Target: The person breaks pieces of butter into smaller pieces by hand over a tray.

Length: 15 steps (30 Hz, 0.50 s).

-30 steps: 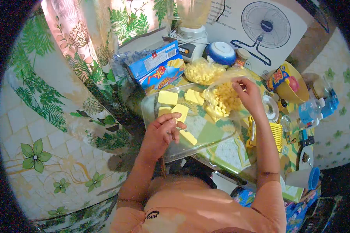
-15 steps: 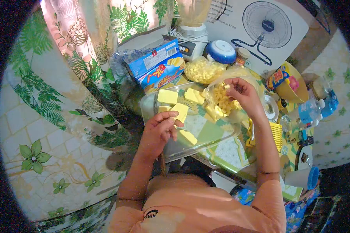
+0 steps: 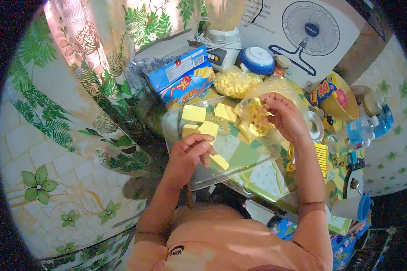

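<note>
My left hand (image 3: pixel 188 152) is closed, thumb against curled fingers, over the near left part of a clear plastic tray (image 3: pixel 166 131). Anything pinched in it is hidden. Just beyond its fingertips lies a yellow slab (image 3: pixel 208 129), with another yellow block (image 3: pixel 194 113) behind and a yellow piece (image 3: pixel 220 162) nearer me. At the tray's far right is an open clear bag (image 3: pixel 244 113) of small yellow pieces (image 3: pixel 259 121). Above the bag's contents, my right hand (image 3: pixel 287 116) is closed in a pinch; what its fingertips hold is too small to make out.
Behind the tray stand a blue snack box (image 3: pixel 185 79), a blender base (image 3: pixel 224 47), a filled bag of yellow pieces (image 3: pixel 236 82) and a blue-and-white bowl (image 3: pixel 257 61). To the right are a yellow slotted rack (image 3: pixel 320 159), a yellow tub (image 3: pixel 343 101) and a plastic bottle (image 3: pixel 362 128).
My left hand has shifted slightly down and right, away from the slab's middle. My right hand has moved only a little over the bag, its fingers changing pose.
</note>
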Tool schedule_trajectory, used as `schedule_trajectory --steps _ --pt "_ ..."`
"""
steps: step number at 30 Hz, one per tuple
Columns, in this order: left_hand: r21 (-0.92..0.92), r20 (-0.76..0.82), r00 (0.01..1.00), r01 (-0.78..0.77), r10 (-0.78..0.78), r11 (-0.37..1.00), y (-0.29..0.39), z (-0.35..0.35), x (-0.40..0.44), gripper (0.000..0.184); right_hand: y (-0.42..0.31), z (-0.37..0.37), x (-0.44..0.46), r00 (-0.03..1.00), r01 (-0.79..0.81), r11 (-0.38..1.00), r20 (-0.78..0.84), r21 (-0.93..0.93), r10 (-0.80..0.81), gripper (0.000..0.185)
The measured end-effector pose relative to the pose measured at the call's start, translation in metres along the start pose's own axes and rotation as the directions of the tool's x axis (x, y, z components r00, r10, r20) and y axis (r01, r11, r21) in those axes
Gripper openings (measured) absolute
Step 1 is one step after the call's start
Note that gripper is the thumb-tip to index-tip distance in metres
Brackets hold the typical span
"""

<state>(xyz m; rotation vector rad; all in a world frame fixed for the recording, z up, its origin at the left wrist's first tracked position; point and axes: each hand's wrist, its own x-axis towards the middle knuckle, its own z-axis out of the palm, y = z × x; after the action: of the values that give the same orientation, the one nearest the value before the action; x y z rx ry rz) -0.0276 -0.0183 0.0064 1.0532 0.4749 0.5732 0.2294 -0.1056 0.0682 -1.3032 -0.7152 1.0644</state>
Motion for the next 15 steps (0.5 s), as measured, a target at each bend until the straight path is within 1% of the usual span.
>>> schedule_trajectory --steps 1,2,3,4,5,6,8,9,12,15 --pt "0.002 0.001 1.0 -0.005 0.005 1.0 0.0 0.0 0.0 0.02 0.002 -0.001 0.001 0.998 -0.029 0.997 -0.056 -0.077 0.025 0.014" --pt "0.004 0.003 1.0 -0.009 0.009 1.0 0.0 0.001 0.0 0.02 0.011 -0.007 0.005 0.995 0.074 0.944 -0.046 -0.323 -0.094 0.015" --pt "0.009 0.005 1.0 -0.016 0.016 1.0 0.001 0.001 0.0 0.02 0.016 -0.006 0.007 0.978 0.171 0.821 -0.007 -0.545 -0.208 0.016" --pt "0.046 -0.006 1.0 -0.007 0.007 0.999 0.004 0.001 0.0 0.021 0.016 -0.004 0.009 0.947 0.257 0.634 0.06 -0.729 -0.315 0.017" --pt "0.082 -0.018 1.0 0.005 -0.003 0.997 0.008 0.003 -0.001 0.021 0.011 -0.003 0.002 0.959 0.088 0.476 -0.054 -0.875 -0.277 0.022" --pt "0.116 -0.033 0.999 0.024 -0.021 0.993 0.01 0.005 -0.002 0.022 0.016 -0.008 0.006 0.954 0.108 0.396 -0.018 -0.912 -0.3 0.023" --pt "0.042 -0.018 1.0 0.015 -0.015 0.999 0.005 0.004 -0.003 0.023 0.033 -0.021 0.014 0.942 0.139 0.226 0.058 -0.964 -0.329 0.025" --pt "0.002 -0.014 1.0 0.012 -0.012 1.0 0.003 0.004 -0.004 0.023 0.034 -0.019 0.012 0.947 0.111 0.216 0.038 -0.97 -0.319 0.026" --pt "0.052 -0.03 0.999 0.018 -0.016 0.998 0.008 0.006 -0.006 0.024 0.035 -0.011 0.011 0.954 0.044 0.18 -0.013 -0.983 -0.3 0.026" --pt "0.041 -0.021 1.0 0.017 -0.016 0.999 0.003 0.003 -0.005 0.024 0.035 -0.01 0.012 0.957 0.001 0.155 -0.045 -0.988 -0.288 0.025"
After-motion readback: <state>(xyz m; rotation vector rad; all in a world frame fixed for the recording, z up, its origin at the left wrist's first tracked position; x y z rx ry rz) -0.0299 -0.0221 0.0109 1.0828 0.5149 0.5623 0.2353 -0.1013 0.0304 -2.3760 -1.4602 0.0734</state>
